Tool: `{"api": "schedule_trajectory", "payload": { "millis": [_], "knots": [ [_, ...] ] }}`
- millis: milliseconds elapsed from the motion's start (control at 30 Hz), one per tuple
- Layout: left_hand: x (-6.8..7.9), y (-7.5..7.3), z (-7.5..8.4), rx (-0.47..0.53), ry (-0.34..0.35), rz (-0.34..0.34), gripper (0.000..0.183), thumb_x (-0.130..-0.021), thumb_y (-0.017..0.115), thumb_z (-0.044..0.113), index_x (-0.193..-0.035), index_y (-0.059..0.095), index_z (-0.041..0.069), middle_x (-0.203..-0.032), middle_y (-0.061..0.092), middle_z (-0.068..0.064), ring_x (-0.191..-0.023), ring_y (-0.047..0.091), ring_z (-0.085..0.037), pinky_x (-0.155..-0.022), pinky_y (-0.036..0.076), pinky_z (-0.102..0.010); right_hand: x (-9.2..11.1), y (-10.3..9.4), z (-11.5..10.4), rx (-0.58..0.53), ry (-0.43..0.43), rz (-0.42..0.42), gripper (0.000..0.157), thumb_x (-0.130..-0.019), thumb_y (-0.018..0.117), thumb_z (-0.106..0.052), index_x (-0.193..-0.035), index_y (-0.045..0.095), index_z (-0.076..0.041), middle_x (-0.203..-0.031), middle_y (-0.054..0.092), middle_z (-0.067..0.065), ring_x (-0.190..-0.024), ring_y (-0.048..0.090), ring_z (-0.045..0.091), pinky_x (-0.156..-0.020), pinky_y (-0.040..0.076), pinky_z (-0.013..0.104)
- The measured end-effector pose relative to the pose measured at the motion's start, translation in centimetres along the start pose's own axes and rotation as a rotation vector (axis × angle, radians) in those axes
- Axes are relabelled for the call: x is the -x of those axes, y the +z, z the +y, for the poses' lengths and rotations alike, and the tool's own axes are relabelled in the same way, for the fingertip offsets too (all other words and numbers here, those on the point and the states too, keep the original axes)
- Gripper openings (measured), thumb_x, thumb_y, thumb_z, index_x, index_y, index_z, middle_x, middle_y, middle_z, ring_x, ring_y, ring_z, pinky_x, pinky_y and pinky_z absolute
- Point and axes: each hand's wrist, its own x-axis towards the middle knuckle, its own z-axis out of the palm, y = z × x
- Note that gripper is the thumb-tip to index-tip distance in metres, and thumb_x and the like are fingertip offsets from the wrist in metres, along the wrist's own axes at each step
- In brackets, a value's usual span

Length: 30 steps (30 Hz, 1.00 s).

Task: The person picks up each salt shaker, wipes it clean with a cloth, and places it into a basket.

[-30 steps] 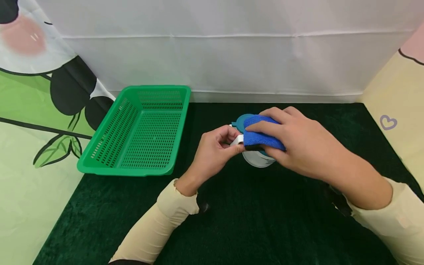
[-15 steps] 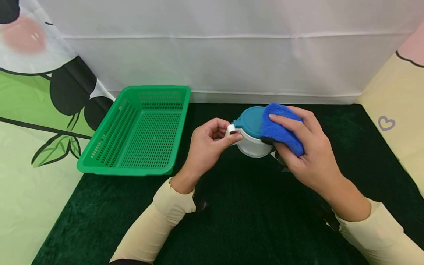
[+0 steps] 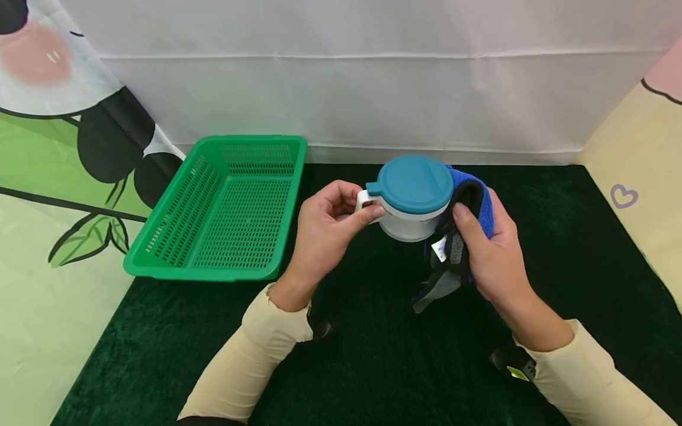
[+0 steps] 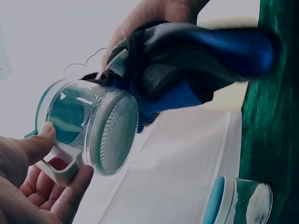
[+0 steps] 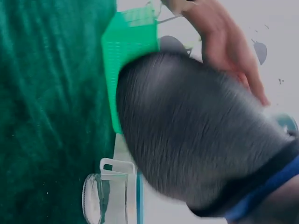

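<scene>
My left hand [image 3: 327, 236] pinches the white handle [image 3: 364, 201] of a clear glass jar [image 3: 407, 225] with a teal lid [image 3: 415, 184]. In the left wrist view the held jar [image 4: 86, 123] is off the table, its ribbed glass bottom showing. My right hand [image 3: 498, 254] grips a blue and grey cloth [image 3: 482, 204] with black edging and a white tag, against or close beside the jar's right side. The cloth's grey part [image 5: 196, 126] fills much of the right wrist view and hides the jar body there.
A green plastic basket [image 3: 242, 228] stands to the left on the dark green tablecloth [image 3: 383, 367]. Both wrist views show a second lidded jar [image 4: 252, 203] with some white contents, standing on the cloth. A white fabric wall [image 3: 341, 100] closes off the back.
The cloth has gone from the top of the lid to the jar's right side, and its grey face and tag now show. The left hand has shifted slightly up and left with the jar.
</scene>
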Motion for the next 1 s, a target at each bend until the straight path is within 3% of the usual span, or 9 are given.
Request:
{"api": "schedule_trajectory", "payload": {
  "millis": [100,233,367,500,567,633,733,867,1000],
  "knots": [
    [-0.4,0.6,-0.2,0.006,0.012,0.034,0.018,-0.093,0.078,0.006,-0.103,0.065,-0.002,-0.095,0.069,-0.010,-0.087,0.066,-0.021,-0.081,0.061,-0.037,0.3,1.6,0.7,0.203,-0.250,0.113,0.036,-0.103,0.057,-0.010,-0.137,0.056,-0.001,-0.138,0.051,0.017,-0.125,0.048,0.032,-0.104,0.044,0.036],
    [-0.9,1.4,-0.1,0.043,0.012,0.062,0.019,-0.094,0.078,0.008,-0.103,0.065,-0.001,-0.095,0.070,-0.011,-0.086,0.068,-0.022,-0.082,0.061,-0.039,0.3,3.2,1.7,0.499,-0.551,0.227,0.034,-0.099,0.065,-0.024,-0.129,0.062,-0.009,-0.143,0.045,0.017,-0.133,0.042,0.040,-0.110,0.038,0.052],
    [-1.1,1.5,0.3,0.066,0.009,0.064,0.019,-0.094,0.077,0.008,-0.105,0.065,-0.002,-0.095,0.071,-0.012,-0.085,0.070,-0.024,-0.081,0.061,-0.039,0.8,3.2,2.8,0.754,-0.722,0.192,0.024,-0.102,0.062,-0.029,-0.124,0.065,-0.021,-0.145,0.043,0.010,-0.130,0.037,0.043,-0.108,0.037,0.063],
    [-1.3,1.1,0.4,0.056,0.010,0.072,0.019,-0.094,0.077,0.007,-0.105,0.066,-0.002,-0.093,0.070,-0.012,-0.084,0.069,-0.024,-0.076,0.060,-0.034,1.8,2.7,3.6,0.863,-0.763,0.064,0.026,-0.102,0.058,-0.025,-0.127,0.064,-0.022,-0.147,0.042,0.009,-0.131,0.034,0.044,-0.108,0.036,0.062],
    [-1.4,0.7,0.4,0.055,0.011,0.082,0.019,-0.094,0.077,0.007,-0.105,0.066,-0.003,-0.093,0.070,-0.012,-0.083,0.068,-0.023,-0.076,0.060,-0.032,2.4,2.4,3.7,0.849,-0.718,-0.014,0.028,-0.101,0.059,-0.026,-0.128,0.064,-0.019,-0.147,0.041,0.013,-0.132,0.035,0.045,-0.109,0.035,0.062],
    [-1.5,0.2,0.6,0.066,0.011,0.095,0.018,-0.093,0.077,0.005,-0.104,0.066,-0.003,-0.092,0.070,-0.012,-0.082,0.068,-0.022,-0.077,0.060,-0.032,3.0,2.2,3.6,0.771,-0.598,-0.095,0.033,-0.099,0.061,-0.023,-0.131,0.063,-0.016,-0.150,0.039,0.015,-0.135,0.035,0.044,-0.109,0.035,0.063],
    [-1.7,-0.8,0.9,0.081,0.014,0.115,0.017,-0.093,0.077,0.003,-0.103,0.065,-0.005,-0.092,0.069,-0.011,-0.082,0.067,-0.021,-0.081,0.061,-0.033,3.7,1.8,3.0,0.554,-0.293,-0.185,0.039,-0.098,0.065,-0.014,-0.138,0.062,-0.016,-0.153,0.038,0.011,-0.138,0.037,0.039,-0.107,0.037,0.065],
    [-1.9,-2.5,1.4,0.084,0.020,0.143,0.016,-0.093,0.076,0.002,-0.103,0.065,-0.004,-0.092,0.068,-0.009,-0.082,0.064,-0.021,-0.081,0.061,-0.032,3.9,0.9,2.1,0.275,0.134,-0.257,0.047,-0.105,0.060,-0.010,-0.149,0.052,-0.022,-0.153,0.040,0.005,-0.135,0.043,0.035,-0.103,0.044,0.061],
    [-1.9,-4.5,1.8,0.071,0.022,0.178,0.012,-0.093,0.077,0.003,-0.101,0.068,0.001,-0.092,0.068,-0.008,-0.084,0.064,-0.022,-0.080,0.060,-0.031,3.9,-0.1,1.7,0.068,0.410,-0.324,0.044,-0.111,0.049,-0.020,-0.154,0.043,-0.021,-0.146,0.043,0.014,-0.125,0.049,0.037,-0.098,0.051,0.047]
  ]
}}
